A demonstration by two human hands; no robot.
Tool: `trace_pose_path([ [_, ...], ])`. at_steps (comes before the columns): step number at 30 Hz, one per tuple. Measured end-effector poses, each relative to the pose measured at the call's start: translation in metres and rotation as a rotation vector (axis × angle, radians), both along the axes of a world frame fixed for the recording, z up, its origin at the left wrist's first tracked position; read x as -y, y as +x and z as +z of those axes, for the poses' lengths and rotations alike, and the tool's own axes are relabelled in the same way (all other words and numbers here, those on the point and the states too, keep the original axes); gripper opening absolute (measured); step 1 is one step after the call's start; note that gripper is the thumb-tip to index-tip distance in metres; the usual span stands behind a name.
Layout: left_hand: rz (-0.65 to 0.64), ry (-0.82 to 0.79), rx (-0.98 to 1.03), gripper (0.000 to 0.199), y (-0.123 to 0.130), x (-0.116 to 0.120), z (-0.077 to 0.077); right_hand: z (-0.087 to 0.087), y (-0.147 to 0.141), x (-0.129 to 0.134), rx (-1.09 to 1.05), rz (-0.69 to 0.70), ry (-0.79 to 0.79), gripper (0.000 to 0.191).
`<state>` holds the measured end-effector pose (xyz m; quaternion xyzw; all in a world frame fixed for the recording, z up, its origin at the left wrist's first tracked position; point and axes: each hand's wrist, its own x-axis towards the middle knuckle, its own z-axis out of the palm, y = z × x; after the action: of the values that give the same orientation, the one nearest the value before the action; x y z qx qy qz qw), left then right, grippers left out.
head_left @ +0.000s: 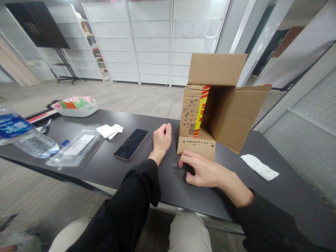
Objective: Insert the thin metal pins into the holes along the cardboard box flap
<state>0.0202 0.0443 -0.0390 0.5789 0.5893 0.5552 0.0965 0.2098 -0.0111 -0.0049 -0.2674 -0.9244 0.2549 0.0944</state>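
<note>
My right hand [201,170] is lowered over a small heap of thin dark metal pieces, nails or screws [177,163], on the table. Its fingers curl onto the heap, with the thumb apart from them; the heap is partly hidden. To the left of the cardboard box, my left hand [162,140] is closed in a fist above the table. What it holds, if anything, is hidden. The open cardboard box [187,127] stands on its side, its opening turned to the right. Several round grey heads dot its side panel, and a row of dark holes crosses the lower flap [196,148].
Left of my hands lie a smartphone [131,144], crumpled tissue [109,131], a clear plastic case [78,148] and a water bottle [28,133]. Farther back is a white basket [78,111]. A folded tissue [259,167] lies right on the dark table [168,192].
</note>
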Motion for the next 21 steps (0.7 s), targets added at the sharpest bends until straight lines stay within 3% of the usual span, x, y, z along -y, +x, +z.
trace_pose_path([
  [21,-0.004,0.017,0.001,0.044,-0.0004,-0.0003,-0.0003,-0.0007,-0.0011,0.0007,-0.015,0.014,-0.020,0.024],
])
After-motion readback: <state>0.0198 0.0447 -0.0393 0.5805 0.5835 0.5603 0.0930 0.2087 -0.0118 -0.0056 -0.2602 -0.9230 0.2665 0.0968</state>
